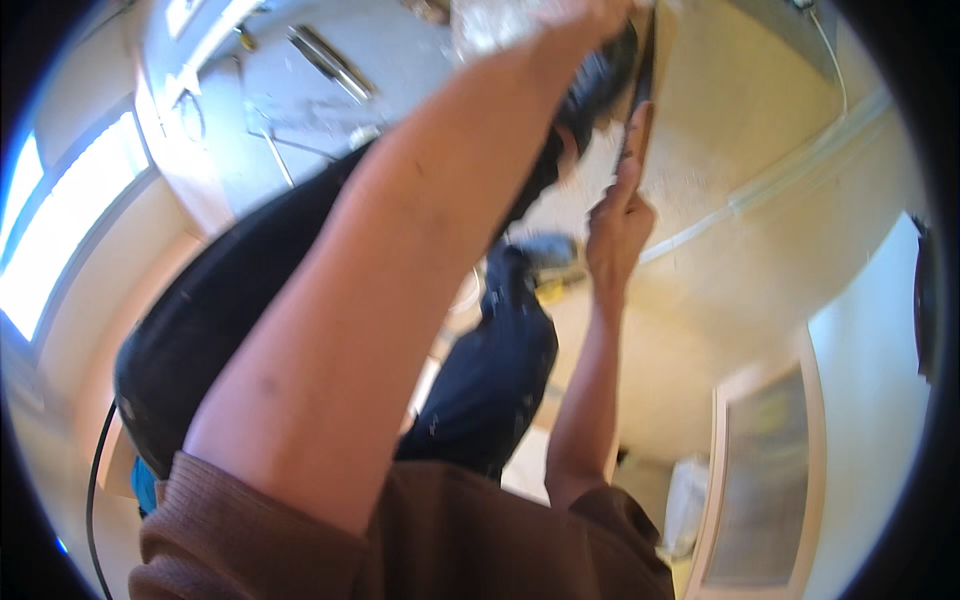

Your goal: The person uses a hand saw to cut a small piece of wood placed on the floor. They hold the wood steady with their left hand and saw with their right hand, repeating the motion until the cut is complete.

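Observation:
My right hand (620, 232) is closed round the near end of a long narrow bar (646, 75), dark along one side and wood-brown on the other. Its exact kind is not clear. The bar runs away from me over a tan surface, up to the top edge of the picture. Reaching across from the lower left, my left arm ends in my left hand (600, 12) close to the bar's far end. That hand is blurred and partly cut off, so its fingers cannot be made out. My dark-trousered legs are bent, with a black shoe (603, 85) beside the bar.
On grey ground at the upper left lies a silver metal piece (332, 62). Clear crumpled plastic (487, 22) is at the top. A pale strip (735, 207) crosses the tan surface. A wood-framed panel (762, 480) and a white sack (686, 505) stand lower right.

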Demonstrator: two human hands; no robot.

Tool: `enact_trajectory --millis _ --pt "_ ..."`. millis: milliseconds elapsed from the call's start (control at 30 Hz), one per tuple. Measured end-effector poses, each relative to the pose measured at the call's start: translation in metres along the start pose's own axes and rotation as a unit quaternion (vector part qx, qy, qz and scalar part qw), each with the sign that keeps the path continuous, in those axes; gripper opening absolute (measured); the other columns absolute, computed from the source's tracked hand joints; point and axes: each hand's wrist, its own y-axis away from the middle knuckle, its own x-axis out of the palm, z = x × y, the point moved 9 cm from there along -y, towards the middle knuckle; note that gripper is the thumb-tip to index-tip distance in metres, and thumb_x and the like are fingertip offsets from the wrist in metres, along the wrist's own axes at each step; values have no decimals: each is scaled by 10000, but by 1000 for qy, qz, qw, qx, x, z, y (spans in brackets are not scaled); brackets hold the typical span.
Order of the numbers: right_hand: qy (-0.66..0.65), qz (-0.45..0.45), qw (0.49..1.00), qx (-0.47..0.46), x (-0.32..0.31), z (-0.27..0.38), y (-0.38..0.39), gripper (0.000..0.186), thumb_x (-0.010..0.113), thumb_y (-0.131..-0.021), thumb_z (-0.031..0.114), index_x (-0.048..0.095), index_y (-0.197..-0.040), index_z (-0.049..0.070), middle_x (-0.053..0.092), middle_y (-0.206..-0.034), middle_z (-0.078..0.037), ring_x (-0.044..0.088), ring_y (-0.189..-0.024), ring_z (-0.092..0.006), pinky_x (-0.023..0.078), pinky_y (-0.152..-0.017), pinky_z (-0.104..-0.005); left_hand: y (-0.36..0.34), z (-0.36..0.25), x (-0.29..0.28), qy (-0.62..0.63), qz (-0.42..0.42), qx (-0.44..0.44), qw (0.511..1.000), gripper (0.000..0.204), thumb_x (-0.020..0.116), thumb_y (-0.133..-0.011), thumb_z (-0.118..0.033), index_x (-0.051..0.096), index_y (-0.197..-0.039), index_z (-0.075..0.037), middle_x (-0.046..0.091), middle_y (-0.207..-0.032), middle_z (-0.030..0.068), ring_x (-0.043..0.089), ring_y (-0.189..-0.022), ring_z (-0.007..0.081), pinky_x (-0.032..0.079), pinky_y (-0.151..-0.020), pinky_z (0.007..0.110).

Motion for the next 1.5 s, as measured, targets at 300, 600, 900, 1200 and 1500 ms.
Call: enact_trajectory --millis 300,600,900,1200,1500 --pt "-72 15 997 -20 1 -2 -49 736 450 -1071 572 464 -623 -12 415 -515 -57 408 -520 -130 323 -488 -384 10 -29 7 -50 -1 22 999 339 776 -788 -377 806 -932 -72 747 -1121 226 680 -1143 400 499 -1018 503" --pt "-10 68 998 -13 -24 -59 46 690 443 -1060 616 418 -606 97 342 -562 68 341 -491 -66 240 -450 -295 12 1 -10 -43 -19 11 999 460 786 -782 -443 791 -991 -34 753 -1077 239 706 -1086 393 508 -987 498" --pt "-53 55 990 115 -47 35 112 681 478 -1038 650 464 -640 98 345 -530 35 325 -412 -72 247 -395 -266 -9 -12 -37 -21 -1 -13 1000 399 836 -746 -420 806 -894 -51 761 -1026 232 736 -996 380 565 -850 475" --pt "36 62 997 25 -25 72 35 679 442 -1076 564 554 -674 28 404 -535 -17 421 -500 -99 346 -490 -305 -5 -5 -22 -21 -19 6 1000 395 845 -720 -397 811 -893 -44 772 -955 207 747 -917 354 570 -840 464" --pt "78 76 989 100 -28 78 13 818 435 -1054 609 551 -724 -131 416 -544 -164 477 -556 -222 389 -571 -456 -8 -17 -17 -25 -14 21 999 376 830 -725 -378 812 -887 -39 773 -944 203 749 -907 348 575 -834 457"
